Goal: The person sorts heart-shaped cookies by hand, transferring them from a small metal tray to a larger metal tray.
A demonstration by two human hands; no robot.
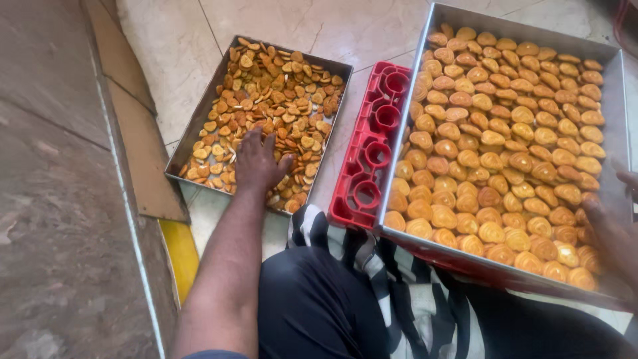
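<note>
1. We see the left hand [258, 163] lying palm down, fingers spread, on the loose biscuits [272, 100] in the small metal tray [199, 116]; it presses flat on them and pinches nothing.
2. The small tray sits on the pale tiled floor [332, 26], at the left of the view. Its biscuits are small, heart-like pieces, brown and cream, heaped without order. The hand covers those near the tray's near edge.
3. We see the right hand [615, 229] at the right border of the view, at the near right corner of the large metal tray [615, 100]. It is blurred and partly cut off, so we cannot tell whether its fingers grip the rim or only rest there.
4. The large tray holds round, golden, ridged cookies [505, 133] packed close in rows. It rests tilted on a red plastic crate [372, 153], whose ringed compartments show along the tray's left side.
5. Below, we see dark trousers [312, 306] and a black and white striped cloth [319, 229]. A strip of brown cardboard [143, 156] lies along the stone ledge [53, 199] at left.
</note>
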